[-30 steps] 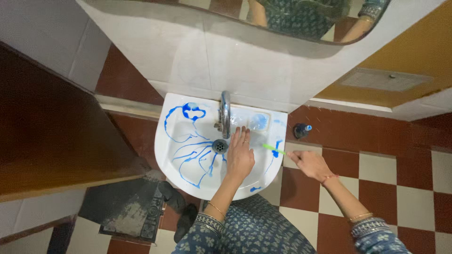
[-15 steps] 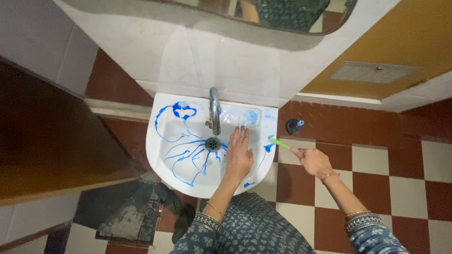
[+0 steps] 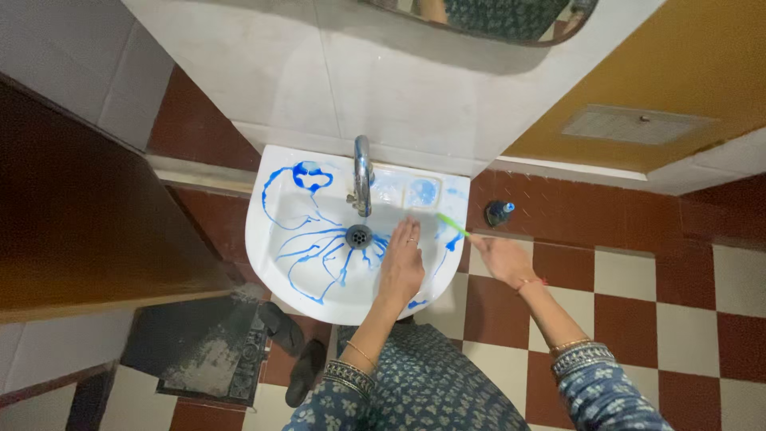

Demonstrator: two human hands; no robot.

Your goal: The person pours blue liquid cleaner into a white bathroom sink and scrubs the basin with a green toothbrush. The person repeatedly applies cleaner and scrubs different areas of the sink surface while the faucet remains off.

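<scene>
A white wall-hung sink (image 3: 275, 247) is streaked with blue liquid that runs toward the drain (image 3: 358, 235). My left hand (image 3: 401, 263) lies flat in the right half of the basin, fingers together, a ring on one finger. My right hand (image 3: 501, 257) is just past the sink's right rim and holds a green toothbrush (image 3: 452, 224), whose head reaches over the rim into the basin. A chrome tap (image 3: 362, 174) stands at the back of the sink.
A dark bottle with a blue cap (image 3: 497, 211) stands on the red-and-white checked floor (image 3: 638, 303) right of the sink. A wooden door (image 3: 80, 231) is on the left. A dusty mat (image 3: 207, 347) and dark sandals (image 3: 291, 347) lie below the sink. A mirror (image 3: 495, 20) hangs above.
My right hand has moved left and up, bringing the toothbrush head over the sink's right rim. The left hand stays flat in the basin. The camera has shifted slightly.
</scene>
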